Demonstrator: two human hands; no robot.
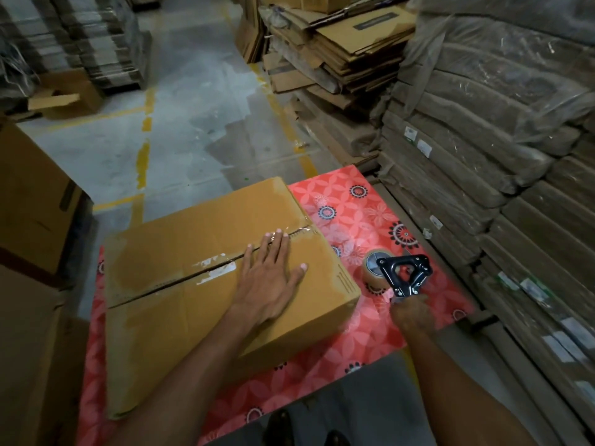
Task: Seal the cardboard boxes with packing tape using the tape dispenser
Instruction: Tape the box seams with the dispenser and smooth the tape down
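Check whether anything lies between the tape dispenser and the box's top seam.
Only the left hand: it lies flat on the box, fingers across the seam. Otherwise nothing visible blocks the tape dispenser in the right hand.

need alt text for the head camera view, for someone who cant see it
A person's left hand lies flat on the top seam of a closed cardboard box, while the right hand grips a tape dispenser just right of the box. The box sits on a red floral cover, with stacks of flattened cardboard behind.
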